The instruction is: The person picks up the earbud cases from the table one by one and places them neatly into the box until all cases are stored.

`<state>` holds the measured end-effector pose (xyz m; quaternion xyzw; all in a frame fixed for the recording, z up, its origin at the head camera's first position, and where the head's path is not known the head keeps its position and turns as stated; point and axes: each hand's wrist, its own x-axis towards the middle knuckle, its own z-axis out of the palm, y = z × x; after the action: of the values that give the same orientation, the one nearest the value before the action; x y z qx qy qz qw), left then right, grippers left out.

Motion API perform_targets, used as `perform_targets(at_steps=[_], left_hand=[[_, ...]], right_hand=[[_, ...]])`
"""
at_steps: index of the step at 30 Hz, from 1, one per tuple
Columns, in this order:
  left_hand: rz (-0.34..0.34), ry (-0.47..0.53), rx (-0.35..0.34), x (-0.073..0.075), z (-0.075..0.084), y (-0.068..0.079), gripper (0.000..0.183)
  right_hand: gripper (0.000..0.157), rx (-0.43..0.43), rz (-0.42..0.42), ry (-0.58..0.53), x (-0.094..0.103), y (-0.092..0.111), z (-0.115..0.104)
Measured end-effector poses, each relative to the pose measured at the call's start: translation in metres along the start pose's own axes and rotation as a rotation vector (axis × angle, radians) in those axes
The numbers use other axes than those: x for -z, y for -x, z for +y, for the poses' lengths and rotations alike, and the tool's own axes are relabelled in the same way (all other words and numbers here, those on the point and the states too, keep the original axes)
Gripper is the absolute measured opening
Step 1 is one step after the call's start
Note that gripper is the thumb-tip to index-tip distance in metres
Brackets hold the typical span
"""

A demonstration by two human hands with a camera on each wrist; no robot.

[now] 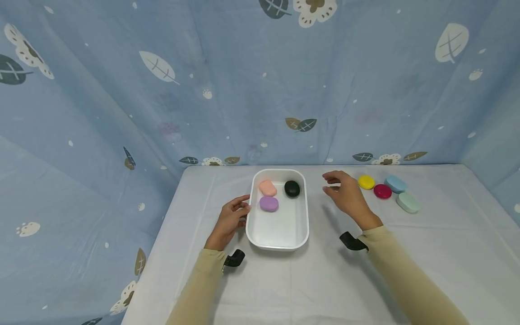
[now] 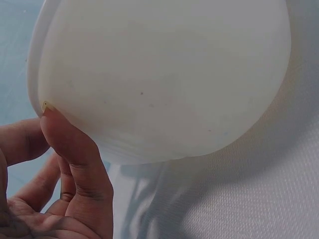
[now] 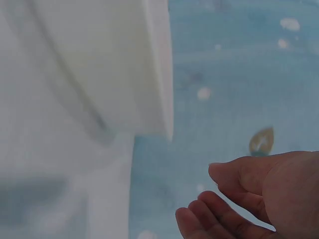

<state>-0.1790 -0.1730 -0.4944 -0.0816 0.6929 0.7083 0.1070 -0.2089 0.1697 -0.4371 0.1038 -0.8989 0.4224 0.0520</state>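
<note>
White tablecloth (image 1: pixel 284 289) bears one tray (image 1: pixel 280 230), three pieces (image 1: pixel 269 204) inside, four pieces (image 1: pixel 383 191) outside.

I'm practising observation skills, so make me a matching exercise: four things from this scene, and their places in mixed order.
Things:
1. black piece
2. left hand
3. purple piece
4. right hand

Places:
A. between the white tray and the yellow piece, holding nothing
B. inside the white tray, left side
C. inside the white tray, right side
D. at the white tray's left edge

Pairs: 1-C, 2-D, 3-B, 4-A
</note>
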Motion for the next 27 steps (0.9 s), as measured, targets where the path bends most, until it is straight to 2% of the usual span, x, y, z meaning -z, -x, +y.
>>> perform_targets(at_steps=[6,13,22,27], left_hand=[[0.007,0.001,0.005,-0.002,0.003,0.001,0.044],[0.008,-0.007,0.004,-0.001,0.001,0.0,0.043],[0.014,-0.001,0.013,-0.001,0.003,0.002,0.042],[0.011,-0.002,0.015,-0.001,0.003,0.002,0.042]], right_hand=[[0.039,-0.065,0.035,0.021,0.018,0.008,0.026],[0.039,-0.074,0.097,0.038,0.035,0.014,0.053],[0.042,-0.156,0.156,0.09,0.05,0.012,0.07],[0.043,-0.212,0.155,0.115,0.055,0.009,0.077]])
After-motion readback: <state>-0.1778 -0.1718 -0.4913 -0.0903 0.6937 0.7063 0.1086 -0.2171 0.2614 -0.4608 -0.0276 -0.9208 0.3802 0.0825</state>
